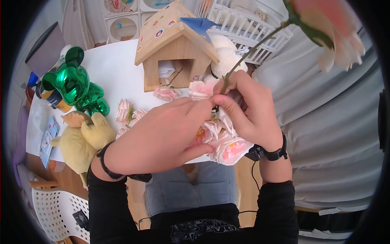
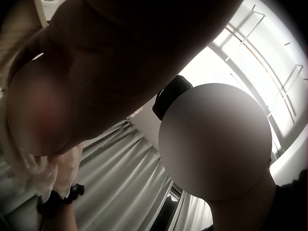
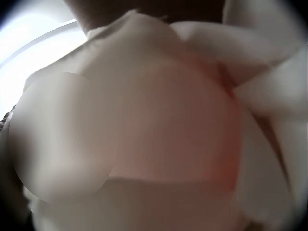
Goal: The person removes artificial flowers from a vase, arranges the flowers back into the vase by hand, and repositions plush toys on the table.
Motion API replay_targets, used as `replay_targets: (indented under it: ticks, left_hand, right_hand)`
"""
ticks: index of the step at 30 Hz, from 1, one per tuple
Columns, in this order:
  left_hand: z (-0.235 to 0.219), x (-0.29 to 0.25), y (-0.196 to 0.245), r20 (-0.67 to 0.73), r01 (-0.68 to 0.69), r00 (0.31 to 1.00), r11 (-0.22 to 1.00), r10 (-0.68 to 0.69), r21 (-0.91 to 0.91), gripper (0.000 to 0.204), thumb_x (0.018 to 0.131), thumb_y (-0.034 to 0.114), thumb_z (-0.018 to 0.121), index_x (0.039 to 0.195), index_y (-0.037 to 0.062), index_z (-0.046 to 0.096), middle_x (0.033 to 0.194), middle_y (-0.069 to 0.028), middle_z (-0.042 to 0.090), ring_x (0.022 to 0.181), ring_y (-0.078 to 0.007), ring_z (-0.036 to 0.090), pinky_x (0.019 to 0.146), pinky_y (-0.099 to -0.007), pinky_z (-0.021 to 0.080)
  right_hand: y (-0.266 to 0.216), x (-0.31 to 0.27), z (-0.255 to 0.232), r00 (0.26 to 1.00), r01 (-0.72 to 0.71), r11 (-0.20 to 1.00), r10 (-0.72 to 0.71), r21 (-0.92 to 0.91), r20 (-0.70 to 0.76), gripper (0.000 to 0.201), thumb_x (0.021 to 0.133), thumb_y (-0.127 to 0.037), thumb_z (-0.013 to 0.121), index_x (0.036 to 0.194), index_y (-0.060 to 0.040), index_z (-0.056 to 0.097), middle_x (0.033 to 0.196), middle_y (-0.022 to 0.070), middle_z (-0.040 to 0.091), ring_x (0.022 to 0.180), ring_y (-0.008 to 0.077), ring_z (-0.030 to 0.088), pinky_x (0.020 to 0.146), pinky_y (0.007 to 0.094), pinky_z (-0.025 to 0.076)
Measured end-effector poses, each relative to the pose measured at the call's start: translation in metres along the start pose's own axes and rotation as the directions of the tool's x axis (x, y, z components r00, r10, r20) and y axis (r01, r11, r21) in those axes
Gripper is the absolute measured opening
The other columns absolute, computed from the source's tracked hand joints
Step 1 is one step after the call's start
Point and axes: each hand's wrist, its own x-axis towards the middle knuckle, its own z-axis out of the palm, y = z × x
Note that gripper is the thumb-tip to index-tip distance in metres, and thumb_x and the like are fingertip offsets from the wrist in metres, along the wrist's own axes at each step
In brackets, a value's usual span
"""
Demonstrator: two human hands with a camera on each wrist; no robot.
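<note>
In the head view, the right hand (image 1: 254, 112) pinches the green stem (image 1: 254, 51) of a long flower between thumb and fingers; its pale pink bloom (image 1: 331, 30) leans to the upper right. Against those fingertips, the left hand (image 1: 158, 134) grips a bunch of pink flowers (image 1: 231, 149), its fingertips largely hidden. Blooms show below and between the hands. Pale petals (image 2: 41, 168) lie beside the dark left hand (image 2: 106, 72) in the left wrist view. Blurred pink petals (image 3: 178, 120) fill most of the right wrist view.
Loose pink flowers (image 1: 166, 93) lie on the white table (image 1: 115, 59) before a wooden house (image 1: 174, 51). A shiny green bear figure (image 1: 73, 81) and a yellow plush toy (image 1: 83, 140) are at the left. A white plush (image 1: 227, 57) sits behind the right hand.
</note>
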Motion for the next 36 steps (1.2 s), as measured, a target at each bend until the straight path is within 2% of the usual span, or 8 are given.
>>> replay_targets:
  ticks: [4, 6, 10, 14, 18, 21, 27, 36]
  left_hand:
    - [0.0, 0.002, 0.002, -0.008, -0.039, 0.999, 0.997, 0.039, 0.062, 0.041, 0.086, 0.018, 0.087, 0.109, 0.0027, 0.058, 0.1, -0.0162, 0.062, 0.096, -0.0422, 0.063, 0.081, -0.048, 0.052]
    - [0.001, 0.003, 0.001, 0.006, -0.086, 0.996, 0.993, 0.086, 0.083, 0.039, 0.084, 0.013, 0.086, 0.109, 0.0029, 0.058, 0.1, -0.0159, 0.063, 0.097, -0.0419, 0.063, 0.081, -0.0476, 0.052]
    - [0.002, 0.003, 0.0, 0.0, -0.086, 0.996, 0.994, 0.086, 0.068, 0.038, 0.081, 0.008, 0.084, 0.109, 0.0034, 0.059, 0.1, -0.0151, 0.063, 0.097, -0.0411, 0.064, 0.082, -0.0466, 0.053]
    - [0.003, 0.005, 0.002, -0.023, -0.063, 0.998, 0.996, 0.065, 0.057, 0.041, 0.08, 0.007, 0.084, 0.115, 0.0045, 0.062, 0.105, -0.0156, 0.066, 0.102, -0.0409, 0.064, 0.086, -0.0465, 0.054]
    - [0.009, 0.005, -0.003, -0.071, -0.114, 0.991, 0.992, 0.117, 0.054, 0.045, 0.079, 0.008, 0.085, 0.119, 0.0051, 0.064, 0.113, -0.0156, 0.068, 0.109, -0.0403, 0.064, 0.092, -0.0468, 0.054]
    - [0.011, 0.001, -0.008, -0.101, -0.13, 0.985, 0.988, 0.138, 0.077, 0.046, 0.079, 0.009, 0.085, 0.12, 0.0052, 0.065, 0.116, -0.0139, 0.069, 0.111, -0.038, 0.065, 0.094, -0.0459, 0.055]
    - [0.011, 0.0, -0.016, -0.053, -0.2, 0.978, 0.978, 0.203, 0.053, 0.045, 0.079, 0.01, 0.085, 0.12, 0.0049, 0.067, 0.113, -0.012, 0.069, 0.114, -0.0354, 0.065, 0.096, -0.0448, 0.055]
    - [0.01, 0.0, -0.015, 0.049, -0.094, 0.994, 0.995, 0.093, 0.018, 0.04, 0.086, 0.015, 0.08, 0.12, 0.0044, 0.064, 0.105, -0.0155, 0.068, 0.106, -0.0368, 0.068, 0.09, -0.0479, 0.056]
  right_hand:
    - [0.003, 0.004, -0.004, 0.998, -0.024, 0.999, 0.022, 0.034, 0.055, 0.016, 0.091, -0.006, 0.078, 0.095, -0.0011, 0.063, 0.084, 0.0149, 0.067, 0.075, 0.0391, 0.065, 0.068, 0.0407, 0.053]
    - [0.014, 0.006, -0.003, 0.988, 0.117, 0.989, -0.124, 0.087, 0.088, 0.013, 0.097, 0.001, 0.074, 0.102, 0.0006, 0.062, 0.096, 0.007, 0.073, 0.081, 0.0132, 0.066, 0.072, 0.029, 0.052]
    - [0.009, 0.004, 0.003, 0.999, 0.053, 0.97, -0.05, 0.236, -0.02, 0.017, 0.094, 0.004, 0.074, 0.107, 0.0, 0.063, 0.098, 0.0062, 0.073, 0.087, 0.0159, 0.068, 0.077, 0.0311, 0.054]
    - [-0.003, 0.007, -0.008, 0.989, -0.053, 0.99, 0.035, 0.127, 0.142, 0.019, 0.095, 0.003, 0.071, 0.112, -0.0014, 0.065, 0.096, 0.008, 0.072, 0.086, 0.0211, 0.069, 0.077, 0.0321, 0.054]
    - [0.006, 0.005, -0.01, 0.981, 0.085, 0.99, -0.062, -0.114, 0.185, 0.012, 0.097, 0.0, 0.069, 0.108, 0.0013, 0.069, 0.095, 0.0116, 0.07, 0.086, 0.0263, 0.068, 0.077, 0.0334, 0.052]
    - [0.006, 0.007, -0.005, 0.984, 0.123, 0.992, -0.12, -0.013, 0.13, 0.012, 0.094, -0.002, 0.073, 0.106, 0.0001, 0.07, 0.092, 0.0147, 0.069, 0.084, 0.0343, 0.069, 0.071, 0.0395, 0.053]
    - [0.009, 0.001, 0.004, 0.999, -0.021, 0.964, 0.007, 0.266, 0.053, 0.047, 0.093, 0.008, 0.072, 0.137, 0.0002, 0.058, 0.095, 0.0073, 0.067, 0.091, 0.0159, 0.067, 0.082, 0.0308, 0.053]
    - [0.011, -0.005, 0.011, 0.993, -0.072, 0.947, 0.097, 0.312, -0.066, 0.016, 0.103, -0.002, 0.07, 0.117, 0.0023, 0.063, 0.086, 0.0074, 0.07, 0.074, 0.0123, 0.067, 0.065, 0.0254, 0.051]
